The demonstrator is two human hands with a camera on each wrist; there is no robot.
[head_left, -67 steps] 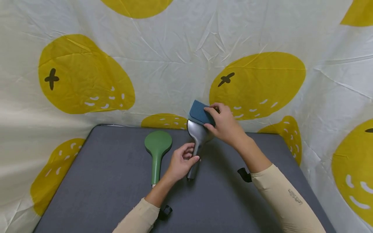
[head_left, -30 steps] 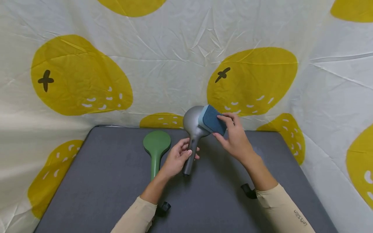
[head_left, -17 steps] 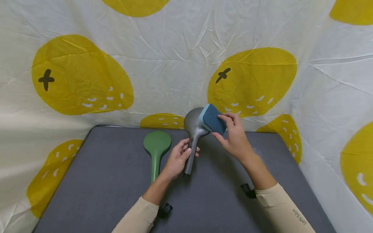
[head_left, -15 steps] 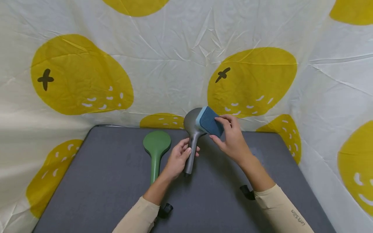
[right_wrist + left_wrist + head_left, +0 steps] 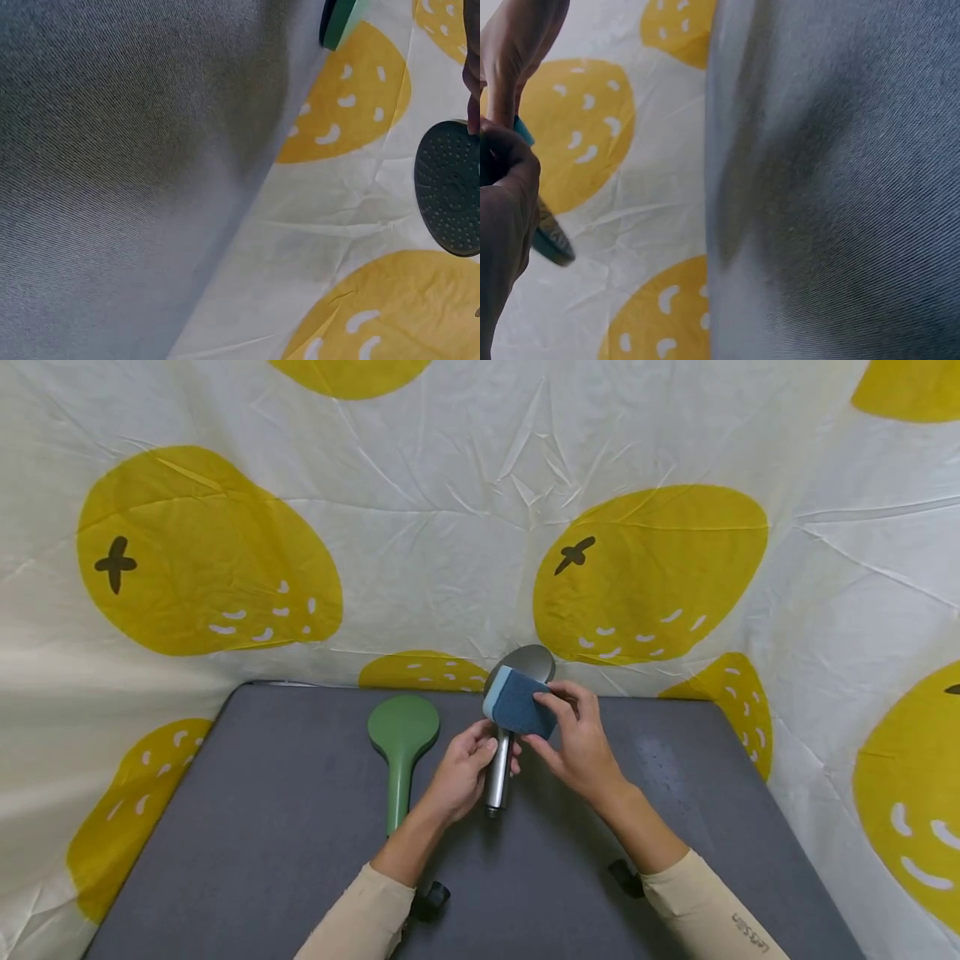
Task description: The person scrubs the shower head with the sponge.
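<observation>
A grey shower head (image 5: 525,664) is held upright above the grey table (image 5: 262,827). My left hand (image 5: 465,772) grips its metal handle (image 5: 497,777). My right hand (image 5: 573,739) pinches a blue sponge (image 5: 517,706) and holds it against the neck of the shower head. The right wrist view shows the dark nozzle face of the shower head (image 5: 450,187). In the left wrist view my left hand (image 5: 506,210) fills the left edge, with the shower head's rim (image 5: 553,244) below it and a sliver of the sponge (image 5: 523,131) above.
A green shower head (image 5: 402,739) lies flat on the table left of my hands; its green edge (image 5: 341,19) shows in the right wrist view. A white cloth with yellow lemon shapes (image 5: 652,568) hangs behind and around the table. Black wrist straps (image 5: 431,902) sit near the sleeves.
The sponge has slid down from the shower head's round head to its neck. The shower head has turned more upright and both hands have drawn nearer together.
</observation>
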